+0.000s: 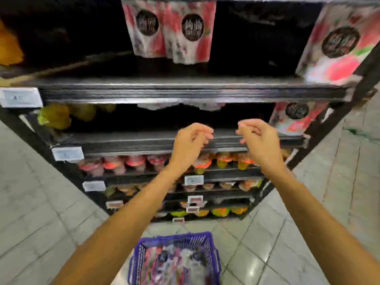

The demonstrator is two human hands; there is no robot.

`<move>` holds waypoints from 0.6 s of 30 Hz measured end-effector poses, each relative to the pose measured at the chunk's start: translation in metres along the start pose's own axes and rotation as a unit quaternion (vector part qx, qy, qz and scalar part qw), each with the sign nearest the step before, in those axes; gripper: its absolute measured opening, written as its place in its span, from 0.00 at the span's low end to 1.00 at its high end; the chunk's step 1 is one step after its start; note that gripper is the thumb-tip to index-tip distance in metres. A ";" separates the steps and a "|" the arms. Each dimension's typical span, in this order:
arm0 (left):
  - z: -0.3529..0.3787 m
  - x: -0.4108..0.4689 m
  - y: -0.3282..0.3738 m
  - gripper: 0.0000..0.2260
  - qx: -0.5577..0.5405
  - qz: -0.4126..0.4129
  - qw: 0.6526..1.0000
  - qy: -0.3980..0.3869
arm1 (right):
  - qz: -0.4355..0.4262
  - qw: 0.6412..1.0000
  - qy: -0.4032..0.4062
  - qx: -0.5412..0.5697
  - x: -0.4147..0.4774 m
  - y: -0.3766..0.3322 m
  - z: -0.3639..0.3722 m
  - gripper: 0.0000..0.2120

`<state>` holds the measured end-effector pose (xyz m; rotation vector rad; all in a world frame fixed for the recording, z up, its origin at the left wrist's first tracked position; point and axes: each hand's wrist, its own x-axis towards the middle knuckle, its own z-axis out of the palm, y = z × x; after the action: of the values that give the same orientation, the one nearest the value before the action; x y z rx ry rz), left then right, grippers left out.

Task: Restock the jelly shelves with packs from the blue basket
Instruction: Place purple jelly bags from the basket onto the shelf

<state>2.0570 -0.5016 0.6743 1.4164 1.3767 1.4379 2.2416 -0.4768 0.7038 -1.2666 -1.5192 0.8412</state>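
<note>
Both grips are raised side by side, apart from each other, at the front edge of a dark shelf (127,138)

Left grip (191,138): fingers loosely curled, nothing in it. Right grip (257,136): the same, empty as far as the blur allows

Judged reason: the grips are free to fetch a pack, and an unfilled stretch of shelf lies just beyond the fingertips

1 pink pack (294,118) stands just right of the right grip, and 2 hanging pouches (170,29) are well above both

The blue basket (174,237) sits on the floor well below the grips, between the forearms. The packs (174,262) in it are heaped flat, glossy, pink, white and dark, with the print too blurred to read
</note>
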 end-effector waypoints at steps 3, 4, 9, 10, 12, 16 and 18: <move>-0.026 -0.058 -0.096 0.13 -0.042 -0.139 0.989 0.006 | 0.110 0.990 -0.089 -0.007 -0.061 0.076 0.056 0.07; -0.034 -0.077 -0.126 0.14 -0.073 -0.194 0.978 0.012 | 0.137 0.984 -0.111 -0.005 -0.080 0.101 0.073 0.05; -0.069 -0.184 -0.254 0.07 -0.021 -0.333 0.942 0.039 | 0.279 0.942 -0.179 -0.045 -0.176 0.226 0.146 0.09; -0.073 -0.204 -0.278 0.07 -0.009 -0.355 0.934 0.039 | 0.305 0.932 -0.188 -0.048 -0.193 0.249 0.158 0.09; -0.079 -0.242 -0.327 0.11 0.021 -0.395 0.918 0.044 | 0.345 0.915 -0.200 -0.066 -0.224 0.295 0.181 0.06; -0.079 -0.303 -0.425 0.10 0.018 -0.483 0.873 0.060 | 0.373 0.887 -0.241 -0.125 -0.275 0.390 0.222 0.05; -0.074 -0.325 -0.470 0.08 0.008 -0.531 0.844 0.073 | 0.393 0.871 -0.257 -0.143 -0.293 0.437 0.237 0.06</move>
<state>1.9484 -0.7314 0.1572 0.3355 1.8204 0.7630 2.1577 -0.6471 0.1588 -2.0623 -1.5548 1.6230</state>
